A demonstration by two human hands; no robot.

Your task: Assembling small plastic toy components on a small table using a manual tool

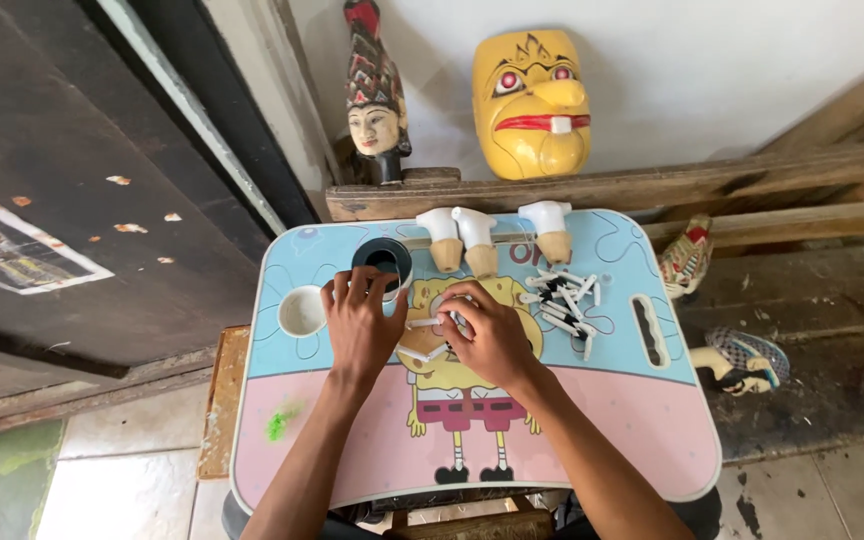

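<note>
Small white sticks handled at the middle of the tabletop

A thin white stick (422, 323) is pinched by the right hand (492, 335), fingers curled together, near the tabletop (592, 410) centre. The left hand (360, 325) lies flat, fingers slightly spread, seemingly for steadying, touching a dark cup (383, 257). More sticks (564, 300) are piled toward the right edge, three wooden pieces (477, 240) along the far edge.

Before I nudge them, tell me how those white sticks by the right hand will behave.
The white sticks look thin and small, so probably light and quick to scatter at a push. They lie crisscrossed in a loose pile, so moving one would likely shift its neighbours. If round, they may roll on the smooth table; their section is too small to tell.
</note>
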